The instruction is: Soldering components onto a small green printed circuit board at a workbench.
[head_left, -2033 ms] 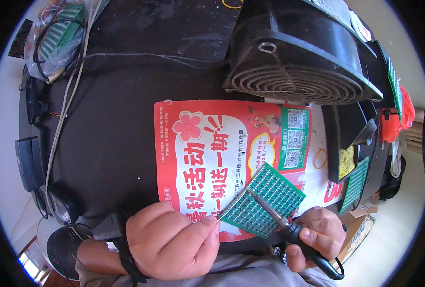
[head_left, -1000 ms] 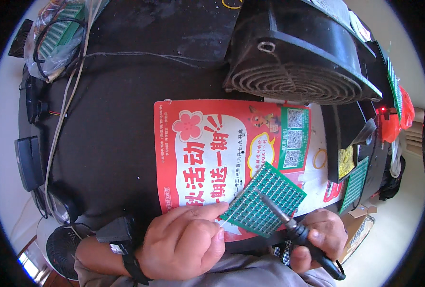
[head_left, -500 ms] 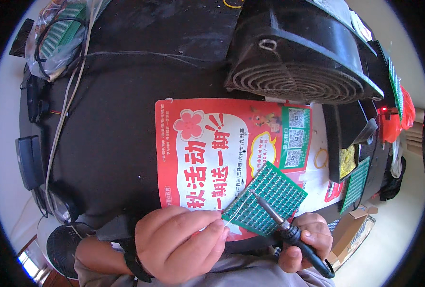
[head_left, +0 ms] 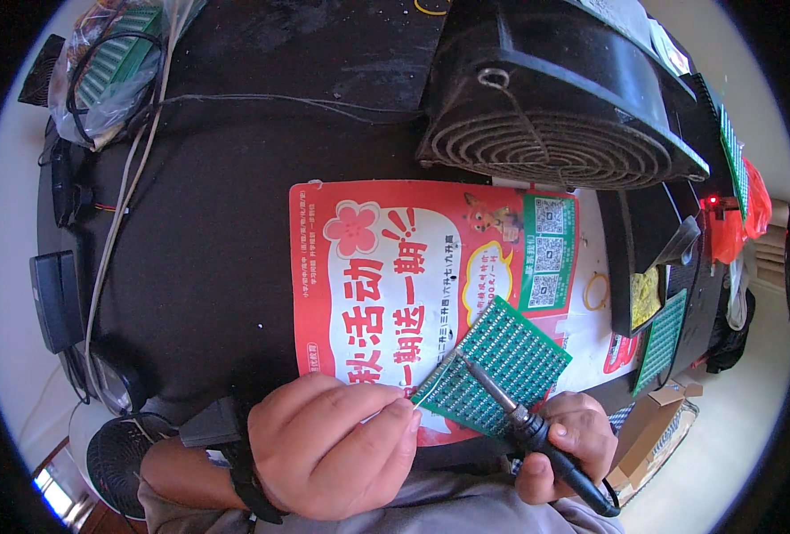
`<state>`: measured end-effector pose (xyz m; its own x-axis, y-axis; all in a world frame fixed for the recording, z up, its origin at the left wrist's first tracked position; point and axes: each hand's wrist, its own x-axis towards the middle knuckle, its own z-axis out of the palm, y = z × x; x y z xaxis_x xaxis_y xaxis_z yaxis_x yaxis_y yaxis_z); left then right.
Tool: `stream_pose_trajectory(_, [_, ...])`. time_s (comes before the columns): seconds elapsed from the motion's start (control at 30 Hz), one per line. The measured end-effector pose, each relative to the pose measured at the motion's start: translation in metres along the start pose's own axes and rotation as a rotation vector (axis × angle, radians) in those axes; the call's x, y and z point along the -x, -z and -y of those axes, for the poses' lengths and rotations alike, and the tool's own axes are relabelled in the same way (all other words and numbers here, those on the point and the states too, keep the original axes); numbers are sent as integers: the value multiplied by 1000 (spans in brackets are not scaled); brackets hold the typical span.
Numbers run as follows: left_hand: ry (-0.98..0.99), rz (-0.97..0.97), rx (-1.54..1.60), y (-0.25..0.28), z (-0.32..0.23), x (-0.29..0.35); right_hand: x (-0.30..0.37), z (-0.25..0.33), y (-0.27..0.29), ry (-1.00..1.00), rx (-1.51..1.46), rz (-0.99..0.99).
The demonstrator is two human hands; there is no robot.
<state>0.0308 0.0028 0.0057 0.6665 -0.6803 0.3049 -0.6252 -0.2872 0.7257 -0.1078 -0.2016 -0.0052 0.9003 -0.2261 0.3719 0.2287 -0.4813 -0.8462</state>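
Note:
A green circuit board (head_left: 512, 356) with rows of small pads lies tilted on the red and white printed sheet (head_left: 319, 267). In the pinched fingers of my left hand (head_left: 337, 449) is a thin solder wire (head_left: 429, 392), running up along the board's left edge. My right hand (head_left: 573, 438) is closed round the dark handle of a soldering iron (head_left: 512, 408). The iron's tip is over the pads near the board's upper left edge, close to the wire's end; whether the two touch is too small to tell.
Beyond the sheet stands a black fan (head_left: 564, 116) with a wire grille. At its right are a yellow sponge (head_left: 646, 301) in a black holder and another green board (head_left: 660, 343). Cables (head_left: 115, 231) and a black adapter (head_left: 54, 303) lie at the left. An open cardboard box (head_left: 653, 432) is at lower right.
The soldering iron's tip has shifted slightly up and left along the board. My left hand and the solder wire have moved a little left. The board stays almost in place.

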Motion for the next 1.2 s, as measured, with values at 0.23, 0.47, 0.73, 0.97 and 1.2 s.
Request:
stream_pose_trajectory(0.23, [-21,1,-5,-1,0,-2,0,0,-12,26,13,-85])
stream_pose_trajectory(0.47, [-108,1,-60,1,-2,-7,-1,-4,-7,70,3,-35])
stream_pose_trajectory(0.73, [-105,16,-58,0,0,-7,-1,-3,-8,67,14,-36])
stream_pose_trajectory(0.97, [-128,33,-67,1,1,-8,-2,0,-8,60,22,-36])
stream_pose_trajectory(1.2, [-119,13,-88,0,-1,-6,-15,5,-17,77,83,-24])
